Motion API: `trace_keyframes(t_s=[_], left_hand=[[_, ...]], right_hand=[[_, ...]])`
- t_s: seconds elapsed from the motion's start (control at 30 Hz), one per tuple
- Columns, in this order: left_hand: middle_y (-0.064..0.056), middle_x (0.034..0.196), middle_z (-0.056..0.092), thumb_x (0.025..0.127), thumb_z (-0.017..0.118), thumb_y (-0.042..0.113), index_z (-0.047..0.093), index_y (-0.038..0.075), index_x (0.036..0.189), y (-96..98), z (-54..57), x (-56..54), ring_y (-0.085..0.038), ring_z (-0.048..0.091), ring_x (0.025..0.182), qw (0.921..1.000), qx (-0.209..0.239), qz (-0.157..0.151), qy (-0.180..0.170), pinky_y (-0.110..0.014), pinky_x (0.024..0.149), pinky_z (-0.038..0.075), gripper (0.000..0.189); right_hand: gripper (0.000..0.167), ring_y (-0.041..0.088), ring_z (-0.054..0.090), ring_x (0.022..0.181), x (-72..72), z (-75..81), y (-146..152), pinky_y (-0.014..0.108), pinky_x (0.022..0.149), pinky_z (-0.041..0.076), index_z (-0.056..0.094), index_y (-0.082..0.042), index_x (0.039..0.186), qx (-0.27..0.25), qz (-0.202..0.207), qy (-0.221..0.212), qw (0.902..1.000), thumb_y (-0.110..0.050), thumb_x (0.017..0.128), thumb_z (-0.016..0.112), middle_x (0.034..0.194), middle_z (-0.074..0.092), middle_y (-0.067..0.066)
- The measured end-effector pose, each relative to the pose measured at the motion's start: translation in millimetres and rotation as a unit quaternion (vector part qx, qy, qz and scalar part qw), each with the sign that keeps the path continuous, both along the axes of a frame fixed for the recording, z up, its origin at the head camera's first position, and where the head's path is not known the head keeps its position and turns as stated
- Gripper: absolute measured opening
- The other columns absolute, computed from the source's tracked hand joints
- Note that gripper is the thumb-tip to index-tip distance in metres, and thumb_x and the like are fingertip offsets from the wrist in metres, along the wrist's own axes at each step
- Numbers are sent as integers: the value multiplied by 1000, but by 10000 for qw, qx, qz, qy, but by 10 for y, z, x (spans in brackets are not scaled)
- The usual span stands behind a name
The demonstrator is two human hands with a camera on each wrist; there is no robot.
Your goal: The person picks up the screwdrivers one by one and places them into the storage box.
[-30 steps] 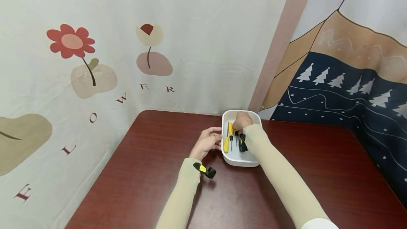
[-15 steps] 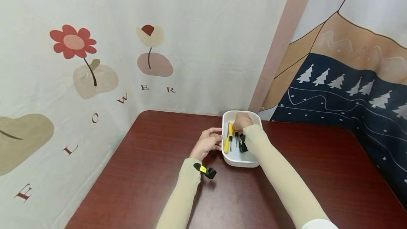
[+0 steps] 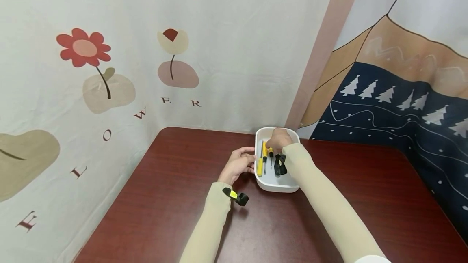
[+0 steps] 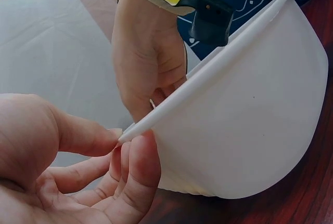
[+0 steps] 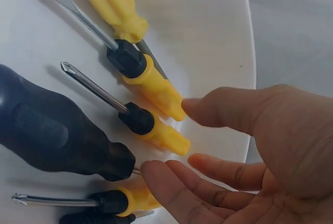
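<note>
My left hand (image 3: 238, 163) pinches the left rim of a white plastic tub (image 3: 278, 188); in the left wrist view, the thumb and fingertips meet at the edge of the tub (image 4: 244, 109). Inside the tub is my right hand (image 3: 278, 138), fingers loosely bent around nothing. In the right wrist view, its thumb (image 5: 223, 107) reaches the yellow handle end of a flathead screwdriver (image 5: 156, 94). Its fingertips come up to the shaft of a black-handled screwdriver (image 5: 57, 130). Between them lies a short Phillips screwdriver (image 5: 166, 135).
Another Phillips screwdriver (image 5: 112, 202) lies below the black handle, close to a dark ribbed item (image 5: 96, 218). A larger yellow-handled screwdriver (image 5: 106, 0) rests along the tub's other side. The tub stands on a reddish-brown table (image 3: 190, 173), near the curtain (image 3: 234, 104) behind.
My right hand has shifted slightly, and the short yellow-handled screwdriver and the black handle beside my wrist camera show more. My left hand has stayed at the rim.
</note>
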State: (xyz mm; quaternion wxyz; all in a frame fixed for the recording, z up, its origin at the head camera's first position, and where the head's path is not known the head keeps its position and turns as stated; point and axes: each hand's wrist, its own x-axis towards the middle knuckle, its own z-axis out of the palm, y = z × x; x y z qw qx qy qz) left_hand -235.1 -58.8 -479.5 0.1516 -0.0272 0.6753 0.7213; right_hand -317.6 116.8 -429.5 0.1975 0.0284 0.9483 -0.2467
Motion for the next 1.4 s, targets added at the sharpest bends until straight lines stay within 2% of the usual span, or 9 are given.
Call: trace_keyframes(t_s=[0.23, 0.47, 0.67, 0.83, 0.93, 1.07, 1.2, 1.3, 1.4], left_hand=[[-11, 96, 67, 97, 63, 5, 56, 0, 139, 2, 10, 5, -16, 60, 68, 9999, -91, 70, -103, -24, 58, 58, 43], [-9, 97, 67, 98, 66, 13, 59, 0, 134, -97, -1, -4, -15, 62, 68, 9995, -256, 71, -181, -25, 60, 60, 39], [-18, 107, 67, 101, 65, 21, 65, 2, 125, -203, 50, -14, -24, 68, 81, 9979, -582, 278, 112, -30, 66, 63, 31], [-20, 120, 68, 100, 67, 33, 64, 6, 131, -295, 112, -27, -33, 70, 100, 9902, -1199, 458, 550, -41, 79, 65, 41], [-15, 123, 68, 97, 69, 40, 61, 11, 138, -364, 139, -51, -31, 69, 107, 9750, -1873, 646, 1007, -44, 88, 62, 51], [-13, 134, 64, 96, 70, 44, 55, 15, 146, -468, 182, -71, -33, 62, 124, 9412, -2797, 779, 1727, -49, 101, 55, 60], [-15, 148, 54, 97, 67, 47, 46, 17, 154, -587, 224, -66, -36, 51, 139, 9165, -3286, 578, 2207, -54, 111, 49, 68], [-12, 156, 45, 97, 64, 54, 39, 20, 158, -678, 243, -63, -34, 41, 147, 8984, -3666, 389, 2387, -57, 117, 41, 74], [-10, 161, 38, 95, 61, 61, 36, 22, 159, -768, 256, -63, -32, 30, 153, 8755, -4082, 309, 2566, -58, 122, 35, 79]], right_hand=[[39, 22, 62, 80, 68, 64, 46, 25, 59, 47, 67, -1, 112, 238, 484, 294, 9981, -30, 88, 77, 94, 64, 9], [58, 24, 60, 98, 115, 142, 48, 33, 79, 53, 61, -2, 134, 253, 1002, 506, 9934, -39, 92, 74, 125, 66, 14], [61, 26, 61, 104, 179, 170, 49, 37, 85, 54, 58, -7, 141, 89, 1294, 732, 9888, -42, 93, 72, 134, 64, 15], [61, 33, 55, 128, 240, 202, 102, 52, 104, 52, 58, -13, 143, -153, 1362, 957, 9859, -44, 93, 73, 151, 52, 16], [63, 38, 43, 144, 280, 239, 166, 61, 115, 42, 58, -15, 144, -271, 1402, 1097, 9837, -46, 92, 73, 158, 45, 16], [68, 43, 33, 150, 324, 277, 290, 68, 117, 35, 55, -18, 148, -233, 1478, 1284, 9804, -51, 91, 72, 160, 40, 17], [72, 43, 32, 150, 366, 290, 436, 69, 117, 35, 53, -21, 150, -151, 1490, 1399, 9788, -55, 90, 72, 161, 39, 16], [74, 44, 31, 150, 404, 290, 540, 71, 116, 35, 52, -22, 151, -115, 1498, 1526, 9768, -57, 89, 72, 162, 38, 16], [76, 45, 30, 150, 451, 280, 633, 73, 115, 34, 50, -21, 152, -61, 1484, 1686, 9744, -58, 89, 71, 163, 36, 17]])
